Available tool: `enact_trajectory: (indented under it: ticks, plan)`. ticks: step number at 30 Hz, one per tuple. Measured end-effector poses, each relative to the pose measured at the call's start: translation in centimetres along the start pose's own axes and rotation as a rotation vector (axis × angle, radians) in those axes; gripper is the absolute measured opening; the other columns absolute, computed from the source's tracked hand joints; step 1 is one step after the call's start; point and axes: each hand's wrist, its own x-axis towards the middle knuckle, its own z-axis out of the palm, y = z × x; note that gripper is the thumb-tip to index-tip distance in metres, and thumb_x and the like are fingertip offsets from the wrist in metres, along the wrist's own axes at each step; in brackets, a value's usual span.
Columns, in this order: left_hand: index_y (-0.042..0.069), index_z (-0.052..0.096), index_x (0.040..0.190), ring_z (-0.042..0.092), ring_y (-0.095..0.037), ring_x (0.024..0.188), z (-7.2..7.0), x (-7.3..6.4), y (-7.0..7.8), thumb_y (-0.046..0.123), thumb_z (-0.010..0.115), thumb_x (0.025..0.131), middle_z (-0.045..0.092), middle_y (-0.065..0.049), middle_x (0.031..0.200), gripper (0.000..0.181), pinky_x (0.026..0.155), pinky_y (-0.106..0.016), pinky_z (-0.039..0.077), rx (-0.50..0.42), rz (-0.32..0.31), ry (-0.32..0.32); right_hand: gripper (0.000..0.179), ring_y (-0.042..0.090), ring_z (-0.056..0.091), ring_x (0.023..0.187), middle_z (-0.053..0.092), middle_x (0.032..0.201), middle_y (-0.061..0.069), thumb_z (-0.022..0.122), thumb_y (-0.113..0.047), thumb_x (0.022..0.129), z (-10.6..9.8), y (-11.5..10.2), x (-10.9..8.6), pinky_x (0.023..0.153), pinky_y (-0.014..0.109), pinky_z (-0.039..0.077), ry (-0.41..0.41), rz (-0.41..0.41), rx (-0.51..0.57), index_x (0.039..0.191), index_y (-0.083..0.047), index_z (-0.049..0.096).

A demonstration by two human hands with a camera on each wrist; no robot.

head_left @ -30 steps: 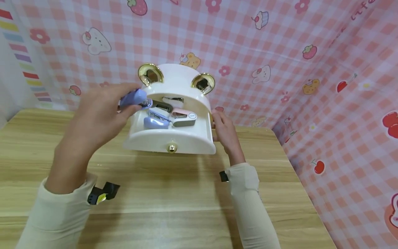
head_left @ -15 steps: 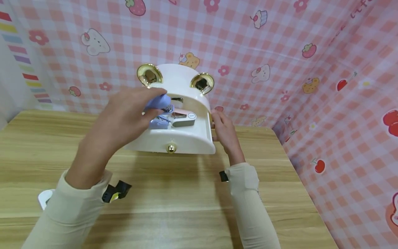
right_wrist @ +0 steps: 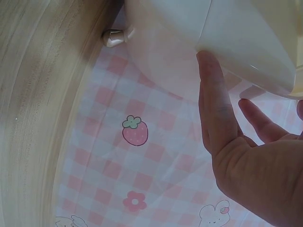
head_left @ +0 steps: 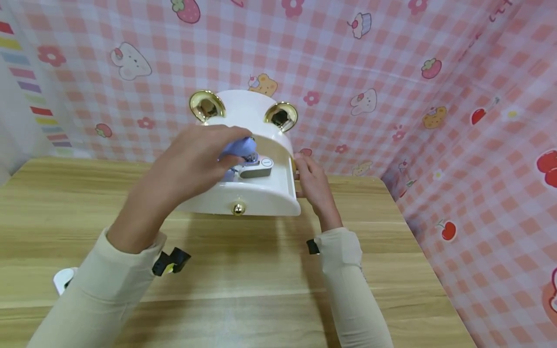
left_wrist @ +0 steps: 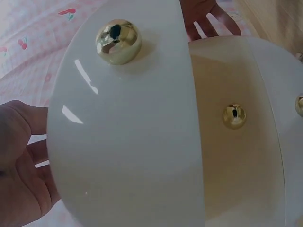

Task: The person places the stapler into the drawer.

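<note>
A white cabinet (head_left: 245, 108) with round gold ears stands against the back cloth, its top drawer (head_left: 265, 199) pulled out. Over that drawer my left hand (head_left: 191, 157) pinches a periwinkle-blue mini stapler (head_left: 242, 146) between thumb and fingers. Inside the drawer lies a pink, white and grey stapler (head_left: 257, 170), beside a second blue stapler (head_left: 228, 176) mostly covered by the hand. My right hand (head_left: 314, 186) rests along the cabinet's right side; in the right wrist view its fingers (right_wrist: 215, 94) are fairly straight against the wall. The drawer front hides the held stapler in the left wrist view.
A small white object (head_left: 63, 279) lies on the wooden table (head_left: 252, 290) at the left, partly behind the left sleeve. A gold knob (head_left: 238, 209) sticks out from the drawer front. Pink checked cloth (head_left: 330, 58) hangs behind and to the right.
My left hand has carried the blue stapler rightward from the drawer's left edge to over its middle, covering staplers inside. The white object at left has come into view. My right hand stays put.
</note>
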Motion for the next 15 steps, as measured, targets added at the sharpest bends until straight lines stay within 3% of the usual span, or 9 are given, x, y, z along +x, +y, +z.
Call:
enact_trajectory:
  ticks: [8, 15]
  plan:
    - [0.006, 0.068, 0.128, 0.066, -0.027, 0.106, 1.1, 1.4, 0.0, 0.005, 0.073, 0.093, 0.072, -0.009, 0.117, 0.035, 0.095, -0.047, 0.051, -0.042, -0.018, -0.115, 0.049, 0.031, 0.06, 0.105, 0.058, 0.124, 0.014, 0.045, -0.047, 0.106, 0.0, 0.2, 0.1, 0.071, 0.047, 0.061, -0.003, 0.0, 0.01, 0.13, -0.007, 0.063]
    - [0.008, 0.07, 0.122, 0.064, -0.023, 0.1, 1.7, 2.1, -0.2, 0.009, 0.077, 0.09, 0.071, -0.005, 0.113, 0.033, 0.091, -0.044, 0.05, -0.071, -0.018, -0.173, 0.047, 0.031, 0.063, 0.104, 0.059, 0.123, 0.014, 0.045, -0.045, 0.106, 0.0, 0.2, 0.0, 0.068, 0.045, 0.061, -0.005, -0.003, 0.018, 0.13, -0.008, 0.063]
